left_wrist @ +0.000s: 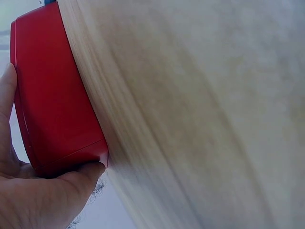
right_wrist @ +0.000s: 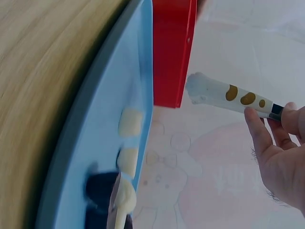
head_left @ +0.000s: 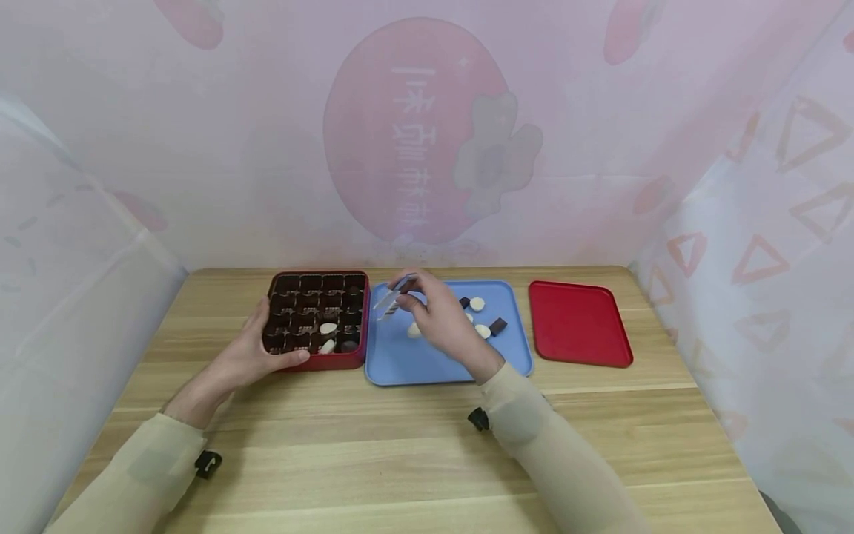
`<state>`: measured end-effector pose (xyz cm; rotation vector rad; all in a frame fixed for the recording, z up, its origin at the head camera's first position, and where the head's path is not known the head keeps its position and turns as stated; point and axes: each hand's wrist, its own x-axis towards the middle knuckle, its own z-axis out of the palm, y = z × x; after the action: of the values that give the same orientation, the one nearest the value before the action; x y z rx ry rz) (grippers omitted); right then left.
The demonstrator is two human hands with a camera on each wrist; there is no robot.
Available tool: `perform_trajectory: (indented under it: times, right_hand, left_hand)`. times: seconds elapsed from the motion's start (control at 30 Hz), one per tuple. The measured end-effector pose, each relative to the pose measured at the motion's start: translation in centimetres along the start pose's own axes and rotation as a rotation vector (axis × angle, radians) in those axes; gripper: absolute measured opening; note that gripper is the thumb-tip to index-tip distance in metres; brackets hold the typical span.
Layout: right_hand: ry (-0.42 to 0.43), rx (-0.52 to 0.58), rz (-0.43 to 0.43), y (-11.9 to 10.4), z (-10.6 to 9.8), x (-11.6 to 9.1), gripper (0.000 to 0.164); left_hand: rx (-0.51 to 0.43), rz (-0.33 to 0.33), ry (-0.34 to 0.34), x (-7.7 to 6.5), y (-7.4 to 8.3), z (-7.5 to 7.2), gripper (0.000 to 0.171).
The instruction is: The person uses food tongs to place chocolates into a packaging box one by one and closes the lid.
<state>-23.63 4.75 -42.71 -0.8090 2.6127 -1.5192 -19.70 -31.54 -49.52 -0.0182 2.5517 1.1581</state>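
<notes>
My left hand grips the near left corner of a red box, with the thumb along its front wall and fingers at its left side. Inside the box is a dark divided insert. White chocolates and a dark chocolate sit in near right compartments. My right hand pinches the end of small white tongs with brown spots and a paw-shaped tip. The tongs are raised over the left part of a blue tray, near the box's right wall, with no chocolate visible at the tip.
On the blue tray lie several white chocolates and dark chocolates, some partly behind my right hand. A red lid lies to the tray's right on the wooden table. A printed pink cloth hangs behind the table.
</notes>
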Motion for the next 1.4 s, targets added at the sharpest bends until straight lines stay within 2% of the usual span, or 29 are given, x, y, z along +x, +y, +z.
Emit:
perform_trajectory:
  times: [0.23,0.67,1.0,1.4]
  right_hand:
    - [-0.009,-0.058,0.002,0.8,-1.2,-0.6,0.020]
    - [-0.105,-0.099,0.025,1.3,-2.7,-0.9,0.031]
    - [-0.187,-0.125,0.067,1.7,-2.3,-0.6,0.028]
    - [-0.256,-0.140,0.079,2.9,-1.5,-0.1,0.025]
  left_hand:
    - [0.007,0.008,0.003,0.0,0.1,-0.1,0.145]
    - [0.007,0.008,0.004,-0.1,0.2,-0.1,0.145]
    - [0.002,0.007,0.007,-0.1,0.3,-0.1,0.145]
    - [0.015,0.018,0.011,0.1,0.0,-0.1,0.147]
